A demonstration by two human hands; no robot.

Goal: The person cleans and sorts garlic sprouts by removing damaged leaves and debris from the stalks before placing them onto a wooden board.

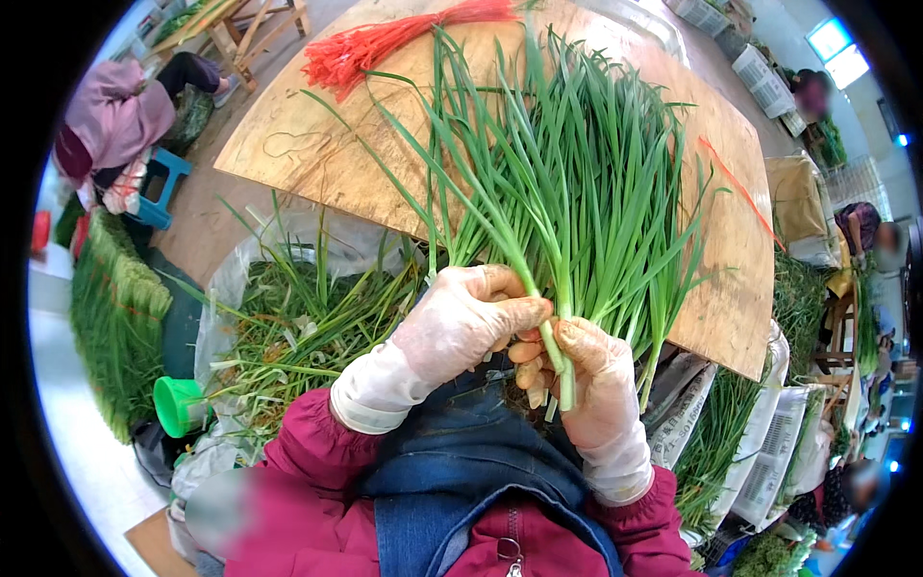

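Both my hands wear thin, stained whitish gloves and meet in front of my lap. My left hand (457, 313) is closed, thumb and fingers pinching a few pale green garlic stalks (524, 274). My right hand (598, 370) is closed round the lower ends of the stalks, whose cut pale tips stick out below the fingers. The long flat leaves reach away from me over the board. Just beyond the hands, a large pile of green garlic (606, 173) lies with its leaves pointing to the far side. Some fingertips are hidden behind the stalks.
The pile rests on a wooden board (317, 159), with a bundle of red plastic ties (385, 48) at its far left. A sack of loose leaves (298, 308) stands left, near a green bucket (180, 407). Filled sacks (721, 433) line the right. Other people work around.
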